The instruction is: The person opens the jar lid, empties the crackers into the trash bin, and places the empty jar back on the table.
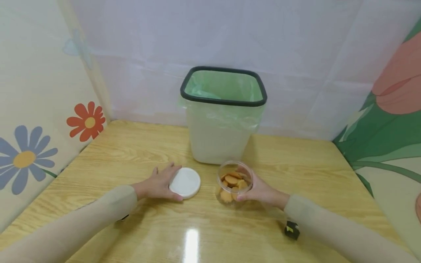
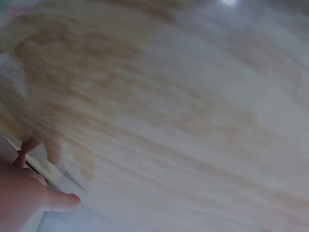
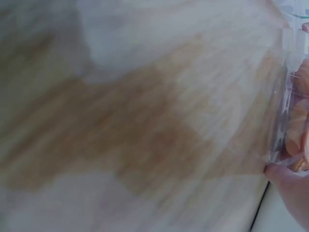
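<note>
In the head view my left hand (image 1: 161,183) has its thumb and fingers spread round the left edge of a round white lid (image 1: 185,183), which lies face up at the table's surface. The left wrist view catches the thumb and fingertips (image 2: 63,200) low at the left. My right hand (image 1: 261,188) grips the right side of a clear plastic tub (image 1: 221,179); its lidless top shows round orange-brown biscuits (image 1: 231,180) inside. At the right edge of the right wrist view, the thumb presses against the tub (image 3: 279,130).
Behind the tub stands a pale bin (image 1: 220,135) with a dark rim and a green bag lining it. The wooden table (image 1: 158,226) ends at a white cloth behind. Flower-patterned panels flank both sides. A small black object (image 1: 291,230) sits beneath the right forearm.
</note>
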`<state>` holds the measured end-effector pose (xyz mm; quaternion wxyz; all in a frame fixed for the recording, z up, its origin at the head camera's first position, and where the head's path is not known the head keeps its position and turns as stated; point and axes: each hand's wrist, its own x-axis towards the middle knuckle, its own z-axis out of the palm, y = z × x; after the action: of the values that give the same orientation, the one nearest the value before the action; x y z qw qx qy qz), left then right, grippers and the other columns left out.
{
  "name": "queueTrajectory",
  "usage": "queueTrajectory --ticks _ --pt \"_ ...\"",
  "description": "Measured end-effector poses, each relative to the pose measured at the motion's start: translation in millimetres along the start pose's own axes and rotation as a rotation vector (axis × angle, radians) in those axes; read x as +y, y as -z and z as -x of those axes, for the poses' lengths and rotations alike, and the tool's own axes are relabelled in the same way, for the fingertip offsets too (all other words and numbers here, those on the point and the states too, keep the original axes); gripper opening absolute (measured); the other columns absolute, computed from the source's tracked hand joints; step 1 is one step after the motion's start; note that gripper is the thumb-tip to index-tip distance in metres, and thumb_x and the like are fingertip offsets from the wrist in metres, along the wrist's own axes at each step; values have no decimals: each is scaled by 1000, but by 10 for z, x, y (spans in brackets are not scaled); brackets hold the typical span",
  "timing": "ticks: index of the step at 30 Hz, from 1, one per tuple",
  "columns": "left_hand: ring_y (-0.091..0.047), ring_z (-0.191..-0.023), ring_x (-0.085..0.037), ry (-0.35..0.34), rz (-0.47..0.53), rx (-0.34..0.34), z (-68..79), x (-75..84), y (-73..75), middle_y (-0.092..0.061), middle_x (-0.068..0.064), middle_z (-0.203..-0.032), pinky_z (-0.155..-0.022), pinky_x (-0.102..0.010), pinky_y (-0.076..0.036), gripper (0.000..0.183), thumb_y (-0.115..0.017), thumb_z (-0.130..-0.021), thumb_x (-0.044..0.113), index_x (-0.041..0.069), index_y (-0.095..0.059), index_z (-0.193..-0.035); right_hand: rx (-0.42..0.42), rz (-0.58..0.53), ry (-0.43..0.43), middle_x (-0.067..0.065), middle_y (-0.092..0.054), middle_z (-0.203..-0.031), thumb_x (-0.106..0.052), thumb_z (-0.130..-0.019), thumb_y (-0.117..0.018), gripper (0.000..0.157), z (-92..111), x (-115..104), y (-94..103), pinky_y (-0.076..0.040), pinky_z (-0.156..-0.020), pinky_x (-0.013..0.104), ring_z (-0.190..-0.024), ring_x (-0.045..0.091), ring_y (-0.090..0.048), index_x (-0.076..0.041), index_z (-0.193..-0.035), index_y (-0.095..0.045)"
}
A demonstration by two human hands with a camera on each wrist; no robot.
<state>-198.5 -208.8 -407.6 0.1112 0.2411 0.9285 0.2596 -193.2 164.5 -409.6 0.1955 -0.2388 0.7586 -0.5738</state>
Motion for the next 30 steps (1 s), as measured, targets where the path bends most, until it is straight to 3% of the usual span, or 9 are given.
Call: queueTrajectory --ticks 9,14,22,26,30 --pt "-8 -147 -56 2 10 -35 7 -15 4 -22 -37 -157 -105 -83 3 116 -85 -75 47 -10 -21 -153 6 -7 4 27 -16 -161 -14 -81 -85 114 -18 0 5 -36 -111 48 -148 49 -15 -2 -159 -3" --pt "-4 -148 -55 -1 59 -30 26 -35 30 -21 -35 -159 -105 -82 6 115 -85 -77 46 -8 -19 -154 16 26 7 27 -19 -160 -9 -81 -84 112 4 -18 10 -38 -110 49 -148 49 -17 -3 -159 -4" --pt "5 -150 -50 7 116 38 10 26 322 -12 -31 -163 -106 -80 8 98 -66 -95 47 -7 -11 -156 42 4 8 26 -18 -161 -9 -80 -85 112 24 -31 74 -38 -110 49 -149 47 -16 -5 -159 -7" --pt "6 -150 -50 15 133 94 18 40 479 -11 -31 -163 -105 -81 7 91 -59 -100 43 -7 -8 -157 31 -1 24 26 -16 -161 -22 -79 -88 116 15 -12 75 -37 -111 53 -148 49 -16 -5 -159 -7" --pt "7 -150 -50 30 154 108 45 46 558 -9 -31 -163 -105 -82 6 89 -56 -102 42 -7 -6 -157 -15 -21 78 28 -7 -163 -48 -72 -88 134 0 14 64 -29 -114 60 -148 52 -13 -1 -159 2"
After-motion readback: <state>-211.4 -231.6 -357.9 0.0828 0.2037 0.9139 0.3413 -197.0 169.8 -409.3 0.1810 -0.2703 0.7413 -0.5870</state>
